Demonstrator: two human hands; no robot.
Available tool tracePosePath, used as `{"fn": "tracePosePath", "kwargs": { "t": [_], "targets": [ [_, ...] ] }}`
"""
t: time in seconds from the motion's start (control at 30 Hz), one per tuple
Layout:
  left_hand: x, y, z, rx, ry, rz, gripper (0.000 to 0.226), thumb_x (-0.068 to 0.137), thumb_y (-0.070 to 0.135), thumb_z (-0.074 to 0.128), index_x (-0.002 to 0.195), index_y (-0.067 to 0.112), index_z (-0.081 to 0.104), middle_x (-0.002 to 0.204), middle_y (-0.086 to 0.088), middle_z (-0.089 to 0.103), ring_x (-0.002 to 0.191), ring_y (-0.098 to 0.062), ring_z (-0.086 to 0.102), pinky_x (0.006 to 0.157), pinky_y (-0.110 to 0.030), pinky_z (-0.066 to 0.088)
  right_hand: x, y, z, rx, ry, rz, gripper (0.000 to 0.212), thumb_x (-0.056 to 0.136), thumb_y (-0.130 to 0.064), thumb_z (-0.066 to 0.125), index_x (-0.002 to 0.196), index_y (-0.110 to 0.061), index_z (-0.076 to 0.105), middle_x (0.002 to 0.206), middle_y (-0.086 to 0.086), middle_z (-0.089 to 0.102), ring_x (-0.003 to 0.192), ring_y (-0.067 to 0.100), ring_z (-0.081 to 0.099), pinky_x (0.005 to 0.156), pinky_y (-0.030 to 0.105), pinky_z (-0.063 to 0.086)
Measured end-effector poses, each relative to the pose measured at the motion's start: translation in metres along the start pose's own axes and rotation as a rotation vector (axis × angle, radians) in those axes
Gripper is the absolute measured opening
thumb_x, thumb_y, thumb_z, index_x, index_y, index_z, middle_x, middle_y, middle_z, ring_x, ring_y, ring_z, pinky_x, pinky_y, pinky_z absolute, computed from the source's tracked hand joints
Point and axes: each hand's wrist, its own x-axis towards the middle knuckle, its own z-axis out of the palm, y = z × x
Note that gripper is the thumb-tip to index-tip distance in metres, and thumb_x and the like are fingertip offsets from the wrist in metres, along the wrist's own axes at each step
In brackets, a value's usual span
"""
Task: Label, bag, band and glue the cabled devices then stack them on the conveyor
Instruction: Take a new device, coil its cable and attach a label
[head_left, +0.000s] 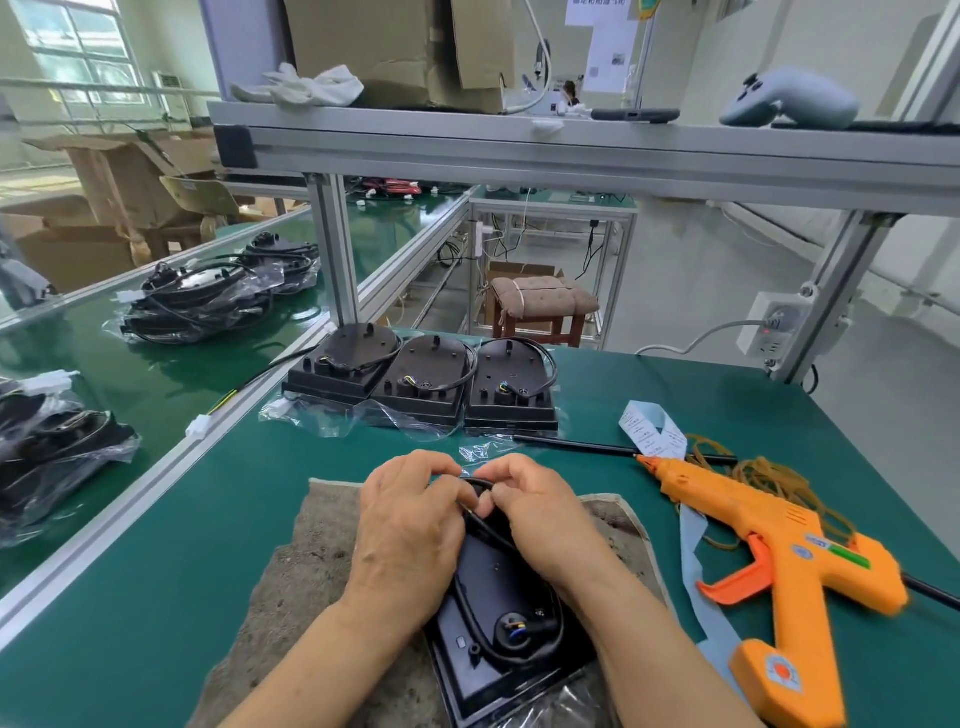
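One black cabled device (498, 613) lies back-up on a brown cloth pad (311, 561) at the near edge of the green work table (156, 597), with clear plastic showing beneath its near end. Both hands are curled over its far end. The left hand (410, 525) and right hand (535, 514) each pinch the looped black cable (478, 486) between thumb and fingers, fingertips nearly meeting.

Three more bare devices (421, 384) stand side by side along the table's far edge. On the conveyor (130, 374) to the left, beyond an aluminium rail (171, 457), three heaps of bagged devices (202, 301) are in view, one of them cut off by the left edge.

One orange glue gun (779, 561) lies to the right of the pad, its nozzle pointing away and left. It is beside a tangle of rubber bands (763, 478), too many to count, and one label strip (654, 431).

Bare green surface lies open left of the pad up to the rail.

The print on the labels and the glue gun's stickers are too small to read.
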Motion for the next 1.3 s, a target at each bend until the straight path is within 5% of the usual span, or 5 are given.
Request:
{"fn": "tracePosePath", "kwargs": {
  "t": [0.17,0.37,0.5,0.67,1.3],
  "targets": [
    [-0.002,0.0,0.002,-0.093,-0.012,-0.089,0.021,0.076,0.006,0.058,0.076,0.016,0.077,0.094,0.001,0.062,0.088,-0.021,0.059,0.081,-0.044,0.047,-0.001,0.001,0.0,-0.456,0.192,-0.053,0.031,0.087,-0.011,0.051,0.086,-0.037,0.067,0.103,-0.009,0.042,0.112,0.015,0.042,0.102,0.035,0.036],
    [0.006,-0.003,0.003,-0.26,-0.259,-0.228,0.016,0.086,0.016,0.071,0.077,0.029,0.068,0.1,0.016,0.05,0.104,0.002,0.047,0.09,-0.011,0.031,-0.002,0.0,-0.022,-0.261,0.23,-0.139,0.014,0.092,-0.032,0.061,0.103,-0.033,0.07,0.105,-0.007,0.057,0.1,0.008,0.057,0.09,0.028,0.043],
    [0.02,-0.003,0.007,-0.257,-0.333,-0.166,0.007,0.09,0.022,0.068,0.082,0.023,0.07,0.102,0.015,0.05,0.106,0.0,0.046,0.093,-0.013,0.03,0.024,0.011,-0.084,-0.551,0.491,-0.065,0.026,0.097,-0.019,0.056,0.121,-0.018,0.066,0.123,0.006,0.058,0.11,0.023,0.057,0.088,0.034,0.046],
    [0.023,-0.004,0.013,-0.291,-0.316,-0.174,0.006,0.09,0.021,0.069,0.083,0.021,0.07,0.103,0.014,0.051,0.107,-0.003,0.047,0.096,-0.021,0.033,0.046,0.035,-0.131,-0.983,0.325,0.335,0.035,0.092,-0.023,0.061,0.126,-0.017,0.055,0.117,0.01,0.054,0.106,0.03,0.054,0.076,0.037,0.047],
    [0.021,-0.005,0.012,-0.298,-0.315,-0.18,0.012,0.089,0.018,0.069,0.082,0.027,0.07,0.104,0.015,0.051,0.108,0.002,0.046,0.09,-0.006,0.029,0.017,0.051,-0.168,-0.884,0.429,0.549,0.018,0.085,-0.008,0.058,0.094,-0.021,0.066,0.091,0.005,0.061,0.09,0.025,0.054,0.081,0.039,0.039]
  ]
}}
